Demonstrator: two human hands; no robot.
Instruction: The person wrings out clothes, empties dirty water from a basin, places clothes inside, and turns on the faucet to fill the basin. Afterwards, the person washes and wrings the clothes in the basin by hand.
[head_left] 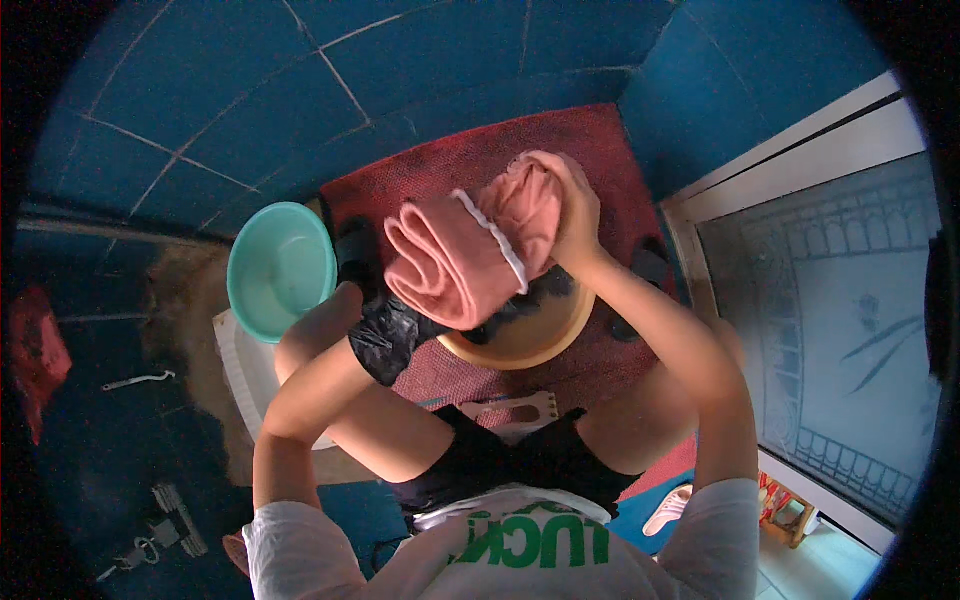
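Note:
A thick pink cloth [450,260], folded over with a white trimmed edge and a gathered end, is held up over a yellow basin [560,347]. My right hand [578,215] is closed around the gathered end at the upper right. Shiny black material, like a glove, covers my left hand [395,340] and wrist, which reach in at the cloth's lower left edge. The cloth hides the left fingers. Dark material, partly covered by the pink cloth, shows in the basin.
A mint-green basin [280,270] stands at the left beside a white ceramic fixture [243,365]. Under the yellow basin lies a red mat [440,170]. Blue tiled walls [230,110] rise beyond; a frosted glass door [830,320] is at the right. A brush [178,518] lies lower left.

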